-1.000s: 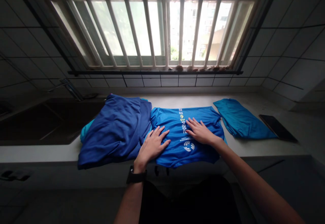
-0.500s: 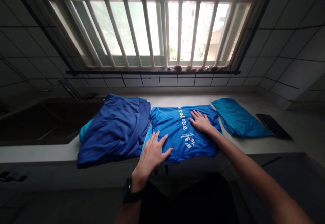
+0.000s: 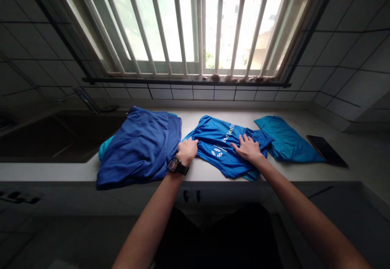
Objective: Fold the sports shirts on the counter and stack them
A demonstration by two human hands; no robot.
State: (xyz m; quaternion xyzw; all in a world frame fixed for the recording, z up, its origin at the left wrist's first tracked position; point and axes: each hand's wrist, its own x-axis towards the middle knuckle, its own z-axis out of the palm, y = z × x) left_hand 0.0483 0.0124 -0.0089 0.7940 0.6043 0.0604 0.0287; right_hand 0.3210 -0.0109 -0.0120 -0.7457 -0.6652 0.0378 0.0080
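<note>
I log: blue printed shirt [image 3: 209, 137], now skewed, its flat lay seemingly undone; left hand [image 3: 187, 150] clenched on its edge; right hand [image 3: 248, 148] atop, fingers spread.

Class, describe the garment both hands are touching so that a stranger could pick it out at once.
Below the barred window runs a white counter. On it, between the navy cloth and the teal cloth, lies a bright blue garment, the only one showing white lettering and a round white emblem.

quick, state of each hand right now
Left hand: closed, holding one end of the bright blue white-printed fabric shirt.
Right hand: open, resting on that shirt.
</note>
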